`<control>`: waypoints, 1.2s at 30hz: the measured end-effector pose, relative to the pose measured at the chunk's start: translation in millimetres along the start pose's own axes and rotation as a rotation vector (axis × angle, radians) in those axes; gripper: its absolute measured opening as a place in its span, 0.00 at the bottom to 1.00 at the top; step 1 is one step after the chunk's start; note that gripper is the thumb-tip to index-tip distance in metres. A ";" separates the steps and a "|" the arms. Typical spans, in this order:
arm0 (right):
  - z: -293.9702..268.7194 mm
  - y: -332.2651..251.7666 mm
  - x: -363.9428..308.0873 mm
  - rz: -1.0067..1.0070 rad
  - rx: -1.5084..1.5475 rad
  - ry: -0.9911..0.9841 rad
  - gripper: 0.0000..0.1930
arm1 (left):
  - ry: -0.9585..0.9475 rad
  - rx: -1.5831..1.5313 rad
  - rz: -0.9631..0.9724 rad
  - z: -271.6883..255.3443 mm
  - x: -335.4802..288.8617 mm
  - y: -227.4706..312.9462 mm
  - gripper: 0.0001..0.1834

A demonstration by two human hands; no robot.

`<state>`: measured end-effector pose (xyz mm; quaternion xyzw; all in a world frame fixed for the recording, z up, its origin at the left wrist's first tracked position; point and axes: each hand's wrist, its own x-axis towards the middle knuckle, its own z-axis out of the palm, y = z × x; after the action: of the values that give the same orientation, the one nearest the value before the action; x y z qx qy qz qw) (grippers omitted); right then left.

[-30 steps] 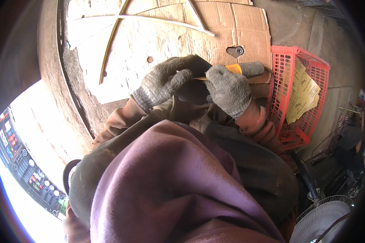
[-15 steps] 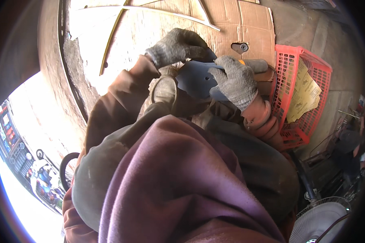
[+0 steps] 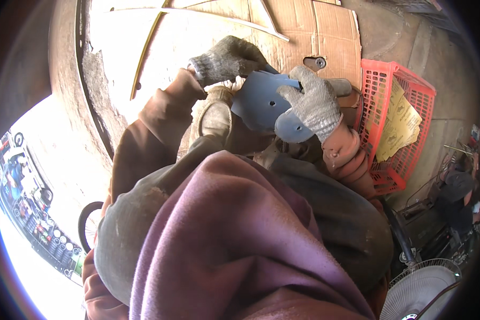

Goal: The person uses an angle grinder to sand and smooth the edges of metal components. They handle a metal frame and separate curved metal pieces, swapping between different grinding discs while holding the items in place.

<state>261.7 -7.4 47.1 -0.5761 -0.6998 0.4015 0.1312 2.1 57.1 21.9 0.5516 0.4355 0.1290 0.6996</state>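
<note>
A blue-grey panel [image 3: 258, 101] with a curved outline, a rounded lower lobe and small holes is held in front of my lap. My left hand [image 3: 226, 60], in a grey knit glove, curls its fingers round the panel's far end; the fingertips are partly hidden. On the right side, my gloved right hand [image 3: 316, 104] grips the panel, its thumb lying over the face and the lobe hanging below the palm. Under the panel's left edge shows my worn beige shoe [image 3: 216, 118].
Flattened cardboard [image 3: 336, 42] lies beyond my hands, with thin trim strips [image 3: 229, 19] and a small round dark part [image 3: 319, 63] on it. A red plastic basket [image 3: 376, 114] holding yellowish sheets [image 3: 400, 125] stands at the right. A fan [image 3: 421, 290] is at lower right.
The panel has tilted, so its face looks lighter and more of the lower lobe shows. My right thumb and fingers have spread slightly; my left hand has shifted a little left.
</note>
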 end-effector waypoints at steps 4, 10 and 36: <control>0.6 9.5 5.0 -0.019 0.027 0.015 0.15 | -0.029 0.121 0.195 2.0 4.5 1.7 0.14; 1.5 19.1 -1.2 0.093 0.108 0.023 0.17 | 0.000 0.204 0.031 0.7 -0.7 -8.6 0.20; 6.7 17.5 -22.9 0.050 0.184 0.142 0.15 | 0.077 -0.155 -0.011 14.8 -26.0 -4.3 0.12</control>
<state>276.6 -30.8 36.8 -0.6059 -0.6344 0.4252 0.2226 -3.3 28.6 30.4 0.4881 0.4539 0.1798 0.7235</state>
